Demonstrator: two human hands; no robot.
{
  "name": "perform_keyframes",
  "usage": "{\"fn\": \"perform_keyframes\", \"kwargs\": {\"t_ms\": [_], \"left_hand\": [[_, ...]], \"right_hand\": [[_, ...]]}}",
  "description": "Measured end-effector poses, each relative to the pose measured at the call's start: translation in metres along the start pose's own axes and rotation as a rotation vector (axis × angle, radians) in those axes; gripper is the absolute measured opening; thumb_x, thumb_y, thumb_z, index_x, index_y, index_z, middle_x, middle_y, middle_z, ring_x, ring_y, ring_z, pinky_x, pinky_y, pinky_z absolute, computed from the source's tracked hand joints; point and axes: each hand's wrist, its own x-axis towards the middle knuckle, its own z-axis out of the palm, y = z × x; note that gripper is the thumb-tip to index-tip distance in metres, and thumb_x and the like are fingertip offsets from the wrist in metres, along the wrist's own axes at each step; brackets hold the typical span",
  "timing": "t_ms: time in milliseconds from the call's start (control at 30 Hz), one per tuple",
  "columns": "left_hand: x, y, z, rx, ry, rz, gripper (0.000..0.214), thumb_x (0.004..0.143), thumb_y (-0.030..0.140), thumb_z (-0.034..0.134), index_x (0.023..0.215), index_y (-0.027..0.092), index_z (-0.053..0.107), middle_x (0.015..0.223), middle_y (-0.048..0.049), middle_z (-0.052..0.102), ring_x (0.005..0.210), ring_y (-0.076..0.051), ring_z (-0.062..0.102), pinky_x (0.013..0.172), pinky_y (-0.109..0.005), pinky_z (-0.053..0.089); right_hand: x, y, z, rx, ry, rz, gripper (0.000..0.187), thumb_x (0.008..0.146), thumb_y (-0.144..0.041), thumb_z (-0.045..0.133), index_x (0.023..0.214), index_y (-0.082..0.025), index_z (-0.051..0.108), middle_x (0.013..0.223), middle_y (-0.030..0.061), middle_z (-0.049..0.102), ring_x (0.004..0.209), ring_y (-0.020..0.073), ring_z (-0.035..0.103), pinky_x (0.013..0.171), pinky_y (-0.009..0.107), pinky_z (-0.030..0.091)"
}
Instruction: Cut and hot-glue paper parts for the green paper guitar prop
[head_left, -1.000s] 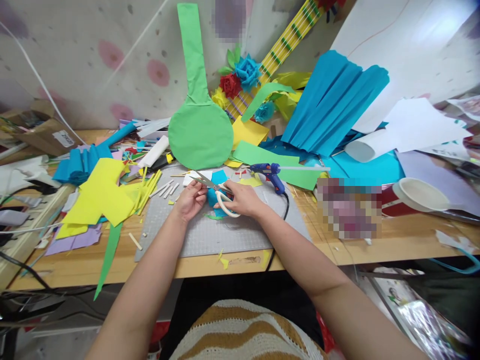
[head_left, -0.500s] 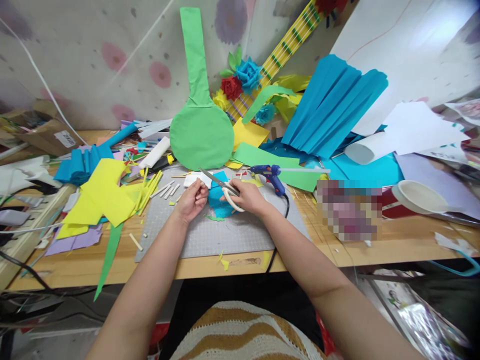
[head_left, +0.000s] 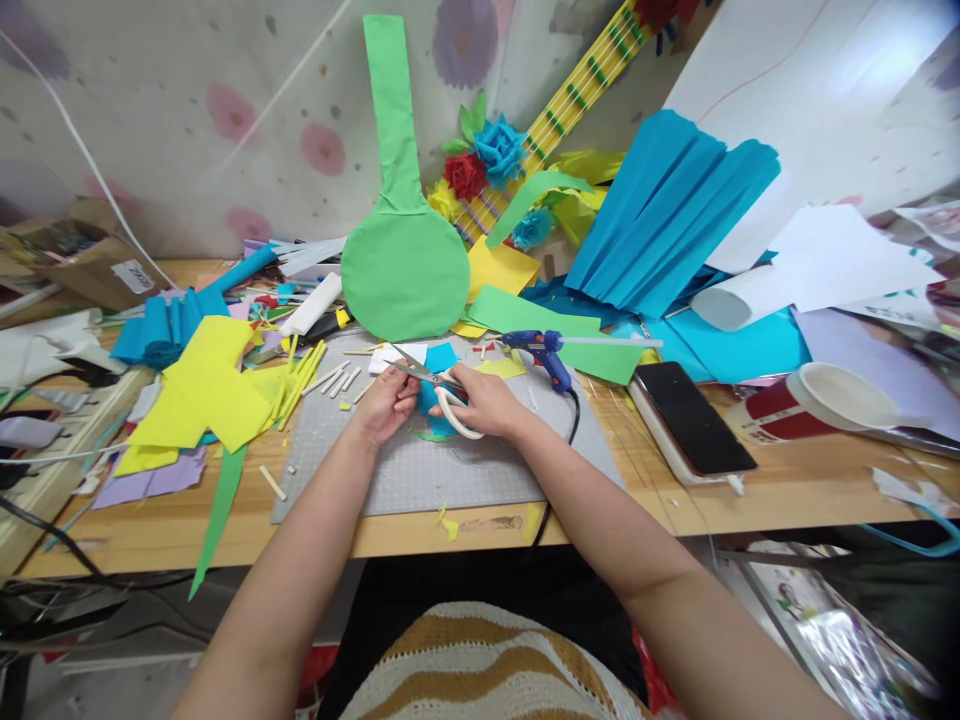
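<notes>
My right hand (head_left: 487, 402) is closed around the white handles of a pair of scissors (head_left: 452, 412). Their blades are parted and point left, reaching my left hand (head_left: 386, 405). The left fingers are pinched together at the blade tips; whatever they hold is too small to make out. Beneath the hands, a piece of blue paper (head_left: 441, 357) lies on the grey cutting mat (head_left: 480, 478), partly hidden by the scissors. A small white block (head_left: 381, 358) is just behind the left hand, with several short white sticks (head_left: 335, 382) to its left.
A blue glue gun (head_left: 541, 352) rests right of the hands, its black cord running forward. Behind stands a green paper-covered round shape with a long neck (head_left: 405, 272). Yellow paper (head_left: 214, 385) lies left; a phone (head_left: 697, 415) and a paper cup (head_left: 787, 410) are right.
The scissors have shifted slightly left and down, and their blades now open at my left fingertips. My right hand has moved a little left with them.
</notes>
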Motion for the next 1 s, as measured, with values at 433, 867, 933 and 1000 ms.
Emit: {"fn": "perform_keyframes", "kwargs": {"t_ms": [433, 867, 933, 1000], "left_hand": [[-0.002, 0.003, 0.005, 0.029, 0.056, -0.062, 0.025, 0.077, 0.030, 0.059, 0.064, 0.013, 0.046, 0.050, 0.0056, 0.037, 0.035, 0.001, 0.027, 0.027, -0.006, 0.019], [-0.004, 0.003, 0.006, 0.144, 0.027, -0.111, 0.033, 0.079, 0.036, 0.054, 0.058, 0.013, 0.042, 0.045, 0.0063, 0.035, 0.033, 0.000, 0.023, 0.026, -0.007, 0.016], [-0.004, 0.002, 0.006, 0.156, 0.045, -0.095, 0.030, 0.078, 0.033, 0.056, 0.059, 0.013, 0.043, 0.045, 0.0064, 0.036, 0.033, 0.000, 0.023, 0.026, -0.007, 0.016], [-0.003, 0.001, 0.007, 0.154, 0.055, -0.084, 0.030, 0.077, 0.033, 0.057, 0.060, 0.013, 0.044, 0.045, 0.0065, 0.037, 0.033, 0.001, 0.023, 0.026, -0.007, 0.017]], "right_hand": [[0.001, 0.007, 0.000, -0.043, 0.039, -0.001, 0.045, 0.070, -0.062, 0.053, 0.080, -0.019, 0.052, 0.067, 0.0005, 0.058, 0.059, 0.0127, 0.049, 0.054, 0.023, 0.024], [-0.001, 0.003, -0.006, 0.043, -0.038, -0.044, 0.044, 0.072, -0.060, 0.052, 0.085, -0.018, 0.047, 0.076, 0.0002, 0.056, 0.063, 0.0121, 0.047, 0.056, 0.022, 0.027], [-0.002, 0.001, -0.005, 0.020, -0.034, -0.037, 0.045, 0.071, -0.061, 0.052, 0.086, -0.019, 0.047, 0.075, 0.0002, 0.056, 0.062, 0.0122, 0.047, 0.055, 0.022, 0.026], [-0.002, 0.001, -0.005, -0.006, -0.029, -0.029, 0.045, 0.071, -0.061, 0.052, 0.086, -0.019, 0.047, 0.075, 0.0005, 0.057, 0.062, 0.0125, 0.048, 0.055, 0.022, 0.026]]}}
